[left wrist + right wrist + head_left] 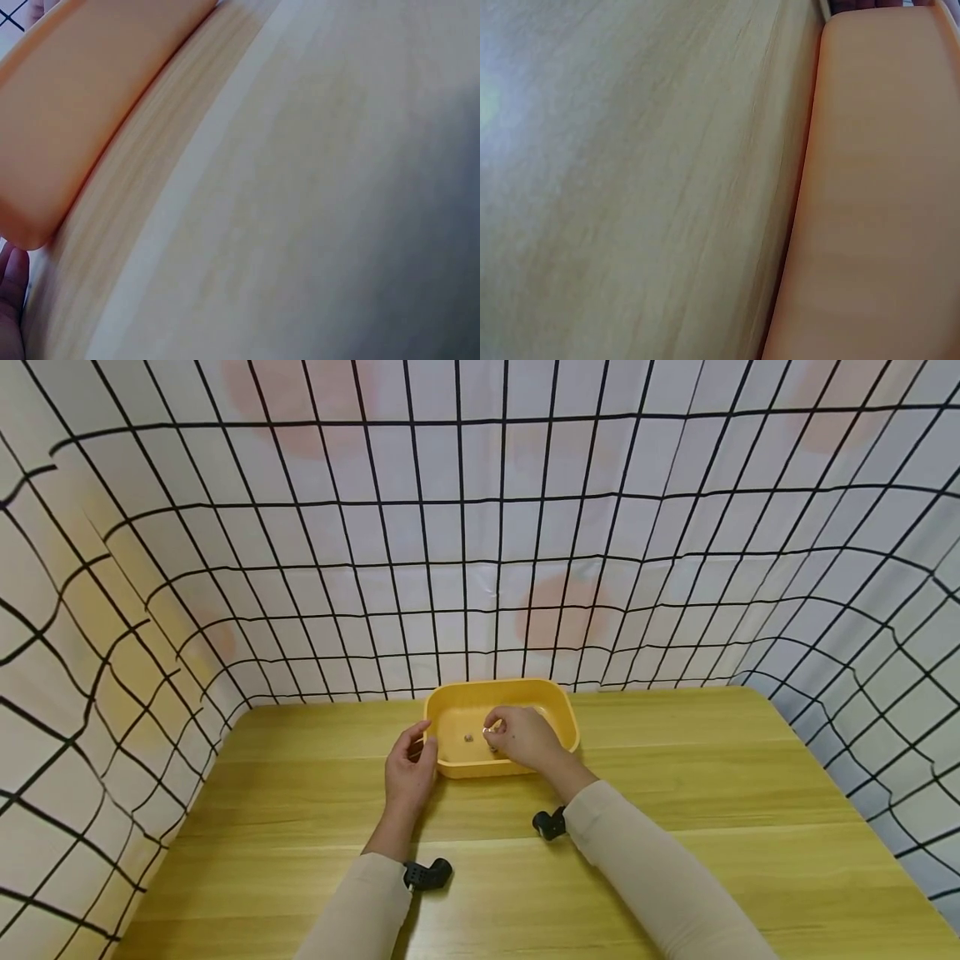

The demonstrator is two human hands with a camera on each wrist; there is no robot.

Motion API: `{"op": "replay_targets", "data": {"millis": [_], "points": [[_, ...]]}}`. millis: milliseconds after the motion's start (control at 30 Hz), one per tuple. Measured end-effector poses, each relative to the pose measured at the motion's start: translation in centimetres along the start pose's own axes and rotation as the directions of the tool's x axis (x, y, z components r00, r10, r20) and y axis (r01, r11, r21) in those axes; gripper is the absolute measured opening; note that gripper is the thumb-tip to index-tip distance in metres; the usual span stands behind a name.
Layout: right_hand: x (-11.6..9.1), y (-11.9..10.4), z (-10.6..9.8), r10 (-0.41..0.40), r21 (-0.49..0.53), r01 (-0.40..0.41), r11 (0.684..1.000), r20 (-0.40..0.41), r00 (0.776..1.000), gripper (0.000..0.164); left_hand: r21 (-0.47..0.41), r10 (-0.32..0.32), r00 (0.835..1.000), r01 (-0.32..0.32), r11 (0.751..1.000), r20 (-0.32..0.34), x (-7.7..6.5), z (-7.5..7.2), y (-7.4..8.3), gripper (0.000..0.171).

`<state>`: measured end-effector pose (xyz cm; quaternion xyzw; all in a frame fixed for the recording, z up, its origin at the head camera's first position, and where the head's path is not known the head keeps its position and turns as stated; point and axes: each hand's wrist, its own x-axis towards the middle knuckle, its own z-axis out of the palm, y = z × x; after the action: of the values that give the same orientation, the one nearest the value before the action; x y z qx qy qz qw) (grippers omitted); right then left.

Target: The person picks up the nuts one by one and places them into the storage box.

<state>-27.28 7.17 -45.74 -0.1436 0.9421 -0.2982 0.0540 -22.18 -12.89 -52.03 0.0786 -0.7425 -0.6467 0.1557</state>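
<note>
A yellow plastic tray (pixel 507 768) stands at the back of the wooden table in the head view. My left hand (pixel 408 777) is at its left end, with fingertips and thumb right at the rim. Over the inside of the tray, my right hand (pixel 525 739) pinches a small shiny metal piece (pixel 487 730) between thumb and fingertips; it is too small to name. Another little metallic piece (pixel 468 738) lies on the tray floor, and one more (pixel 492 748) shows just under the right fingers. Both wrist views mostly show the tray's outer wall (pixel 90 97) and tabletop.
Black netting (pixel 465 560) over a pale sheet rises behind the table (pixel 690 752) and along both sides. The tray's back wall sits close to the netting. A small black camera is strapped at each wrist.
</note>
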Motion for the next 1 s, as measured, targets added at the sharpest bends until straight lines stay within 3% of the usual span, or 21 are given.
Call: {"op": "replay_targets", "data": {"millis": [367,633,800,1000], "points": [[0.1,0.1,0.2,-0.002,0.005,0.002,1.000,-0.017,1.000,0.018,0.011,-0.017,1.000,0.017,1.000,-0.003,0.0,-0.1,0.2,0.032],[-0.2,0.1,-0.2,0.017,0.101,-0.010,0.995,-0.074,0.997,0.022,0.017,-0.009,1.000,0.009,1.000,-0.019,0.0,0.0,0.4,0.030],[-0.7,0.2,-1.9,-0.005,0.155,0.033,0.987,-0.179,0.984,0.026,0.013,-0.003,1.000,0.003,1.000,-0.012,-0.1,0.3,0.3,0.031],[-1.5,0.9,-5.6,-0.008,0.147,0.055,0.988,-0.305,0.952,0.029,0.017,-0.009,1.000,0.009,1.000,-0.008,-0.1,0.2,0.1,0.032]]}}
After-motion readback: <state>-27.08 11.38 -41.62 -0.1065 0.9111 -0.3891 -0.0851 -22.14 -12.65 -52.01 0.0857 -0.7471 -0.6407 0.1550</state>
